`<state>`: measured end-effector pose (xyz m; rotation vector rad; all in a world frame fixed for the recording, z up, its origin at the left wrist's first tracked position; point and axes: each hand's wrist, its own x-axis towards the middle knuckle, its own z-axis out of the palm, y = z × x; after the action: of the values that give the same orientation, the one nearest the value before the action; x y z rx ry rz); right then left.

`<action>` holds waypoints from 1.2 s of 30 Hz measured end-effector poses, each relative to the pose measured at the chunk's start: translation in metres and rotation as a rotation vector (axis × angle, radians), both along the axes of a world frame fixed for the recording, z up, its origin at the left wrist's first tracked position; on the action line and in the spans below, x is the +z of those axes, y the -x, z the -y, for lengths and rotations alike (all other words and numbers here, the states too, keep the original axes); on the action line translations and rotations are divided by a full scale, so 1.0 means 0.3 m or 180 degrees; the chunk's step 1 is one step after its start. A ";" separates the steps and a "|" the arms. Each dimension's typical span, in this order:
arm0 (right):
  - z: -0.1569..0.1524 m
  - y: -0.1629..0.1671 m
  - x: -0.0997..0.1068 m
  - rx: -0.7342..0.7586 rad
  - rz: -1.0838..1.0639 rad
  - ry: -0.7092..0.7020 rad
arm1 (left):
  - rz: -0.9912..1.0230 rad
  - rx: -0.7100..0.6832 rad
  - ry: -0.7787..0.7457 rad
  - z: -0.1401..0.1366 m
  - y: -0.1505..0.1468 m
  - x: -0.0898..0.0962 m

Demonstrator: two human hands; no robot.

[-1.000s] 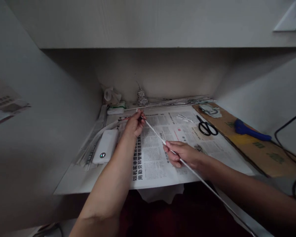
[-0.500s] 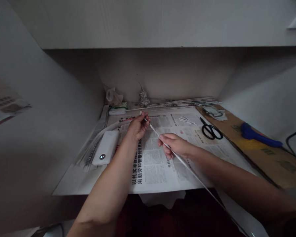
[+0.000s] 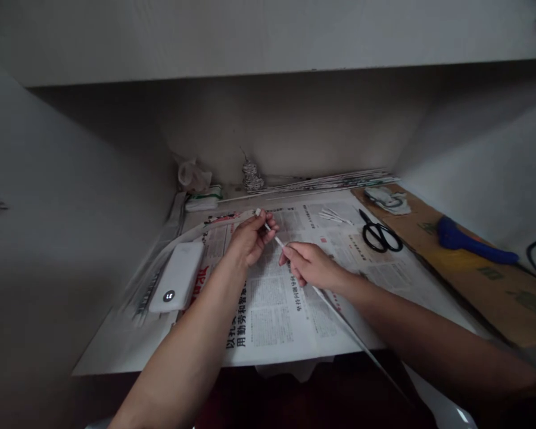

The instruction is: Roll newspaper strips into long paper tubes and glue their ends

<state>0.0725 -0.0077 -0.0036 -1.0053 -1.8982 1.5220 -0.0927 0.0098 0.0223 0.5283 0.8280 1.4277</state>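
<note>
Head view: two bare hands pinching one thin rolled paper stick above a spread newspaper.

The left hand (image 3: 250, 237) grips the far tip of the paper stick (image 3: 339, 319) between thumb and fingertips, closed tight on it; the right hand (image 3: 310, 265) sits just beside it, fingers narrowed around the same stick a little further down — the rest of the stick runs back past the right wrist and off the desk's near edge. Both hands hover over the newspaper (image 3: 272, 310) covering the desk. A white power bank (image 3: 177, 277) lies left of the left forearm. Black scissors (image 3: 379, 233) rest on the newspaper to the right, well apart from the hands, and a blue-handled tool (image 3: 476, 241) lies on cardboard (image 3: 495, 286) beyond. A bundle of rolled sticks (image 3: 330, 180) lies along the back wall.
</note>
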 end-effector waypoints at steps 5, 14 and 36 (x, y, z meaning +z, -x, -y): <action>0.002 -0.017 0.016 0.0649 -0.0950 0.1634 | 0.0266 -0.0168 0.0124 0.005 0.006 0.017; -0.012 0.005 0.005 -0.0017 -0.0974 0.1217 | 0.0152 -0.0352 -0.0015 0.014 -0.023 -0.005; -0.019 0.015 0.010 -0.0365 -0.0756 0.0536 | -0.0412 -0.0840 -0.0415 0.030 -0.045 -0.020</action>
<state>0.0680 -0.0019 -0.0006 -0.9403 -1.5453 1.6735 -0.0793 0.0009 0.0164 0.8063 0.7397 1.2184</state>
